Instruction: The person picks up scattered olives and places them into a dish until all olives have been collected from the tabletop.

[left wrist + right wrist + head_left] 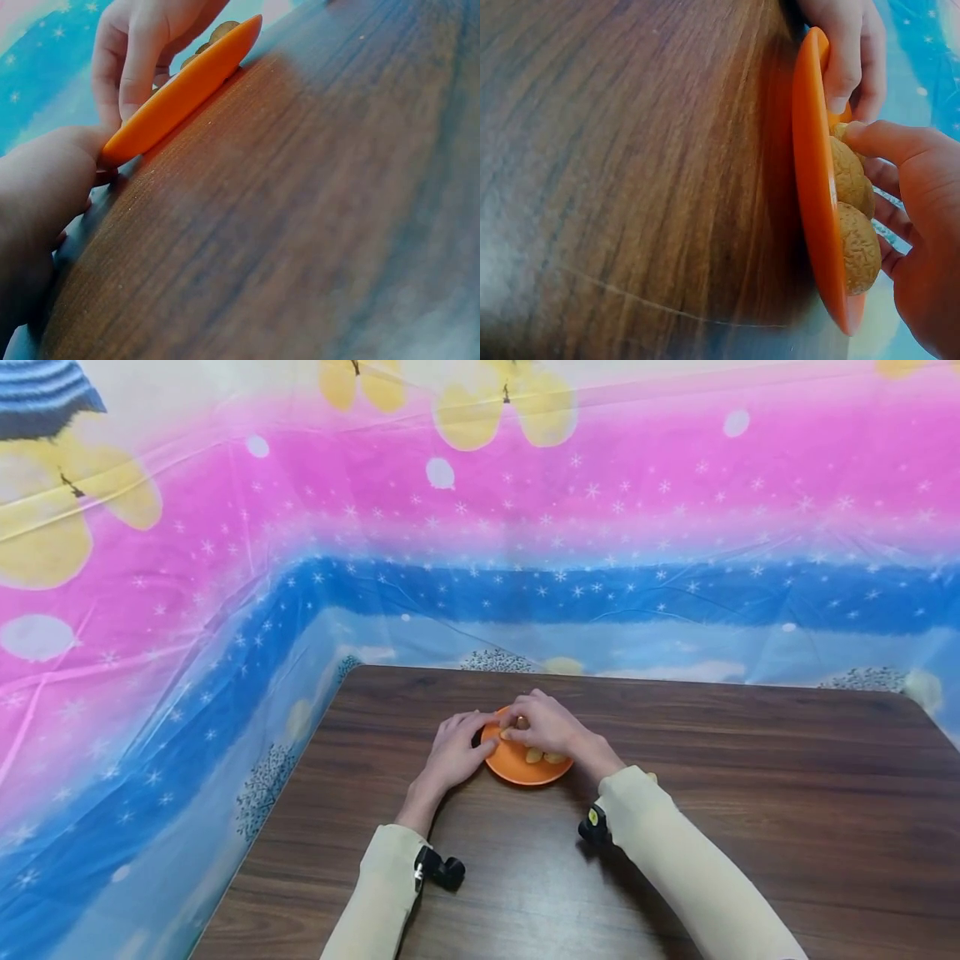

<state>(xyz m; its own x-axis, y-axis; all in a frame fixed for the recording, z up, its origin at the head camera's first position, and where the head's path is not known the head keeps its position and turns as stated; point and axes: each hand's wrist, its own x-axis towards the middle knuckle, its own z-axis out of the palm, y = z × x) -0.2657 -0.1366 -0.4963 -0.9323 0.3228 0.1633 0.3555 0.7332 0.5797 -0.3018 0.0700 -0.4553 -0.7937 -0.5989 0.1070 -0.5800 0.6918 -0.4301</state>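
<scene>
An orange plate (525, 772) rests on the brown table and carries several round tan pieces (860, 247) with wrinkled skins, like walnuts or small cookies. My left hand (455, 750) is at the plate's left edge, its thumb and index finger spread over the rim; in the left wrist view the other fingers are partly hidden below it. Over the plate, my right hand (551, 727) pinches a small tan piece (840, 131) between thumb and index finger. Its remaining fingers curve beside the other pieces. The left fingertips are close to this pinched piece.
The dark wood-grain table (750, 777) extends to both sides and in front of the plate. Behind and along its left side hangs a pink and blue patterned cloth (637, 527). Black wrist cameras (442, 868) are strapped over the pale sleeves (697, 860).
</scene>
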